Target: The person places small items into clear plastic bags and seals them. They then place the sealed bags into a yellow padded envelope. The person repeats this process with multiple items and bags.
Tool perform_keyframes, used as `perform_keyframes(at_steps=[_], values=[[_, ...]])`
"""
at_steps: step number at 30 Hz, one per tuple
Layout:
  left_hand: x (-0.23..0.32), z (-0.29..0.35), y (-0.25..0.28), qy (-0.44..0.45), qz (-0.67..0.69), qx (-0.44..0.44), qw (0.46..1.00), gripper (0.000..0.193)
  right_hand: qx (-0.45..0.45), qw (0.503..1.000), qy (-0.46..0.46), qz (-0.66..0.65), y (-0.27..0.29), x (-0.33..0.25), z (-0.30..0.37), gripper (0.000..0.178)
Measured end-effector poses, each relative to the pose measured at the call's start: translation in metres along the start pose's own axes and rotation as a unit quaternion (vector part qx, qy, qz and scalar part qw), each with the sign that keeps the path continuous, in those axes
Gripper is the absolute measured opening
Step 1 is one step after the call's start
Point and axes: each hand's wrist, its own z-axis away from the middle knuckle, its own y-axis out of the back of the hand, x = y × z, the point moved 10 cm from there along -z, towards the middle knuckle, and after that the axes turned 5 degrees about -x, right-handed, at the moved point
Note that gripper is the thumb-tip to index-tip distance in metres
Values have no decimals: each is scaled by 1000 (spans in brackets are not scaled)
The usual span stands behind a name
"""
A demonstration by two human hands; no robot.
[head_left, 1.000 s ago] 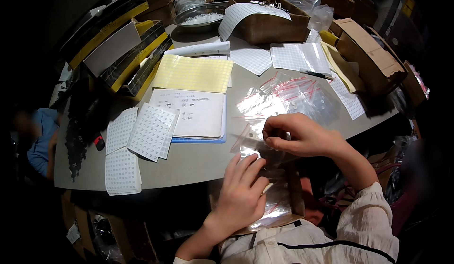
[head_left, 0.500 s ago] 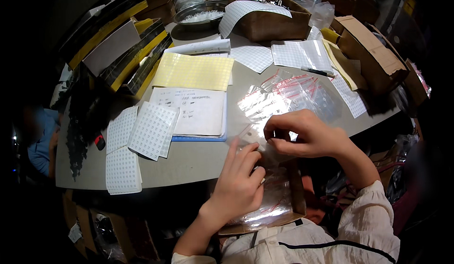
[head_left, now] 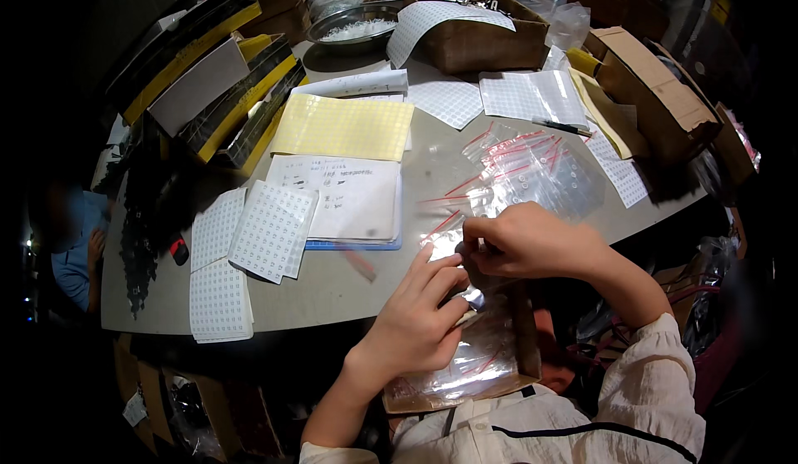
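Note:
At the table's near edge both my hands are on a small clear zip bag (head_left: 447,238) with a red strip along its top. My left hand (head_left: 418,313) has its fingers bent, the fingertips pressing the bag's left side. My right hand (head_left: 532,239) is closed, thumb and forefinger pinched at the bag's right side; the fingertips partly hide whatever lies between them. Just beyond, a loose spread of clear zip bags (head_left: 540,169) with red strips lies on the table, with small round labels on some. An open cardboard box (head_left: 524,343) below my hands holds more clear bags.
Sticker sheets (head_left: 273,229) lie at the left beside an open notebook (head_left: 353,202) and a yellow sheet (head_left: 342,127). A blurred reddish streak (head_left: 359,262) shows near the notebook. Cardboard boxes (head_left: 474,44), a metal bowl (head_left: 353,27) and a pen (head_left: 561,126) are farther back. A person (head_left: 79,239) sits at far left.
The bag between my hands has tilted, and its red strip now shows. My right hand's fingers have drawn closer to my left. A blurred reddish streak has appeared left of my left hand.

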Motion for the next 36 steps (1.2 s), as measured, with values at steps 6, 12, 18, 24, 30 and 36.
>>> perform_keyframes(at_steps=[6, 12, 18, 24, 30, 36], values=[[2, 6, 7, -4, 16, 20, 1000, 22, 10, 994, -96, 49, 8, 20, -1, 46], [0, 19, 25, 17, 31, 28, 999, 21, 27, 991, -121, -55, 14, 40, 2, 53], [0, 35, 35, 36, 6, 42, 998, 23, 41, 970, -78, -226, 17, 26, -7, 34], [6, 31, 41, 37, -15, 54, 998, 24, 21, 970, 15, -242, 16, 5, -24, 28], [3, 32, 38, 68, -57, 65, 994, 26, 31, 982, -2, -188, 14, 3, -34, 27], [-2, 29, 37, 122, -72, 74, 987, 21, 24, 979, 130, -155, 15, -18, -43, 28]])
